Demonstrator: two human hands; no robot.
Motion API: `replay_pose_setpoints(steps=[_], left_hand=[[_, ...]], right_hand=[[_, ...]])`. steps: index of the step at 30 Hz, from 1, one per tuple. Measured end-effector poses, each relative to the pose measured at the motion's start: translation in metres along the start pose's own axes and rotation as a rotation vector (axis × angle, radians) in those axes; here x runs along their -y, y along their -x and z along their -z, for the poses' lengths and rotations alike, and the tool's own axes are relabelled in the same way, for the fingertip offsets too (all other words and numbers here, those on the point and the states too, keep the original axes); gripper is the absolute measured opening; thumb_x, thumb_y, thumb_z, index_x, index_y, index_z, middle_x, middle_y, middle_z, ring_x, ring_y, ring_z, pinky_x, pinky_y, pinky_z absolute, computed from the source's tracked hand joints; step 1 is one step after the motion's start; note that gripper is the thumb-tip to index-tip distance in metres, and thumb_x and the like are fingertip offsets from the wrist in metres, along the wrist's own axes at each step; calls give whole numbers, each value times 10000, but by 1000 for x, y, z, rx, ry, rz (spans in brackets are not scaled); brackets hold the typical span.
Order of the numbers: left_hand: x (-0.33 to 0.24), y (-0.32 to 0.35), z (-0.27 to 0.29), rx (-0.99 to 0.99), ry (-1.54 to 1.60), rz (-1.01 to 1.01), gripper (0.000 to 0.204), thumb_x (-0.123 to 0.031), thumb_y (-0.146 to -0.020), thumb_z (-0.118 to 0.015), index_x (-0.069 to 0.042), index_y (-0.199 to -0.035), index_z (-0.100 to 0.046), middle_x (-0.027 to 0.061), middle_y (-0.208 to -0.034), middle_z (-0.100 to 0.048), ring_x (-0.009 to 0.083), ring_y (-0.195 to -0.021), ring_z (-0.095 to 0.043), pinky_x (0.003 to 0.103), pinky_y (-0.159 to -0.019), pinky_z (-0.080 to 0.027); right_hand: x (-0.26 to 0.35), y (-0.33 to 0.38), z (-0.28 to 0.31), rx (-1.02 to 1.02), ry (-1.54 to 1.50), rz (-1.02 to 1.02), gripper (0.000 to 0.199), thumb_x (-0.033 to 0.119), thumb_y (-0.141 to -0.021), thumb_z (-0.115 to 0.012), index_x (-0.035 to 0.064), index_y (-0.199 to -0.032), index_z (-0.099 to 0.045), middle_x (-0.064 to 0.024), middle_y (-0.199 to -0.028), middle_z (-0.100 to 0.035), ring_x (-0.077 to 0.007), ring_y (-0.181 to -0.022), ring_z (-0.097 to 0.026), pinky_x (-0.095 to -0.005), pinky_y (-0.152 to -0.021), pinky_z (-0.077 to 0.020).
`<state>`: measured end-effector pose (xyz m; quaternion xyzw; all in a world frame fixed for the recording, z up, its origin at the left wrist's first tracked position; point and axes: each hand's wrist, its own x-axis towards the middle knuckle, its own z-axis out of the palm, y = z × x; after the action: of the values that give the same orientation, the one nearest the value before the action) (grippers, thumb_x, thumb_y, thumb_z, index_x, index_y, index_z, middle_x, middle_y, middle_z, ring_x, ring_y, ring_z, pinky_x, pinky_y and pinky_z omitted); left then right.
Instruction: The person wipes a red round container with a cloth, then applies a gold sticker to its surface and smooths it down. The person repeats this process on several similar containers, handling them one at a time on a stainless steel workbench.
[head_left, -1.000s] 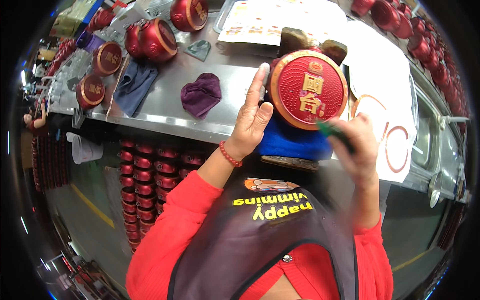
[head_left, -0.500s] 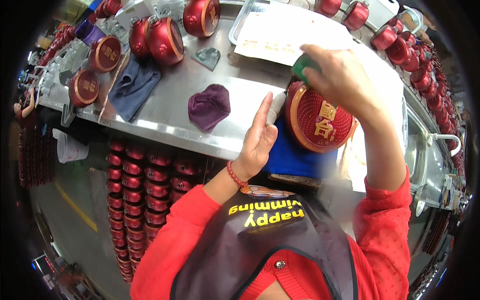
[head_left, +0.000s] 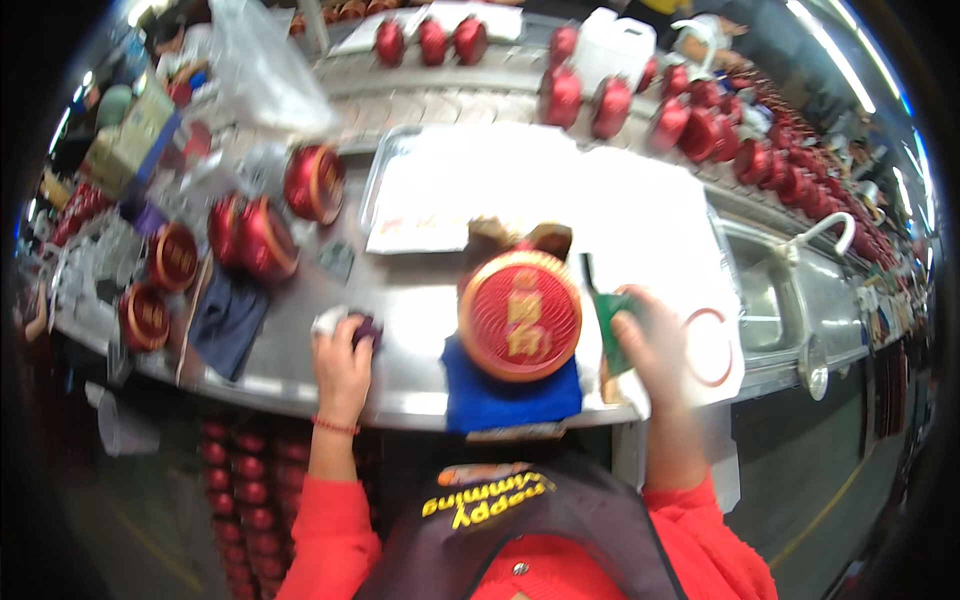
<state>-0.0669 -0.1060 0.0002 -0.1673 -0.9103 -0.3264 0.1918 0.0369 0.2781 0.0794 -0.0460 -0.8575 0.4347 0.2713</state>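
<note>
A round red jar (head_left: 520, 315) with a gold-patterned face stands upright on a blue cloth (head_left: 510, 395) at the front edge of the steel bench (head_left: 400, 300). My left hand (head_left: 343, 358) rests on the bench to the jar's left, closed over a dark purple cloth (head_left: 365, 327). My right hand (head_left: 650, 345), blurred, is to the jar's right and grips a small green tool (head_left: 612, 318). Neither hand touches the jar.
Several more red jars stand at the left (head_left: 250, 235) and along the back shelf (head_left: 600, 100). A dark blue cloth (head_left: 228, 320) lies at the left, white sheets (head_left: 520, 190) behind the jar, a red ring (head_left: 712, 345) at the right, and a sink (head_left: 770, 290) beyond.
Both hands have let go of the red jar, which now stands on the blue cloth. My left hand moved left onto the purple cloth; my right hand dropped to the jar's right.
</note>
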Motion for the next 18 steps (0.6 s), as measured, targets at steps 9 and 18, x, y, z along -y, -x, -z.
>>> replay_pose_setpoints(steps=[9,18], left_hand=[[-117,-54,-22,-31,555,-133,258,-67,-961,-703,-23,-1214,-713,120,-1177,-712,212,-1050,-664,335,-936,-521],[-139,-48,-17,-24,101,-426,338,-47,-872,-732,-48,-1209,-748,184,-1243,-693,367,-1165,-593,448,-1032,-466]], right_hand=[[-6,28,-20,80,-403,-128,381,112,-943,-735,-8,-1293,-641,-115,-1098,-742,-149,-1010,-677,-297,-899,-530],[-15,29,-32,113,-434,-100,378,168,-970,-725,-6,-1290,-624,-84,-1032,-721,-126,-927,-665,-276,-836,-538]])
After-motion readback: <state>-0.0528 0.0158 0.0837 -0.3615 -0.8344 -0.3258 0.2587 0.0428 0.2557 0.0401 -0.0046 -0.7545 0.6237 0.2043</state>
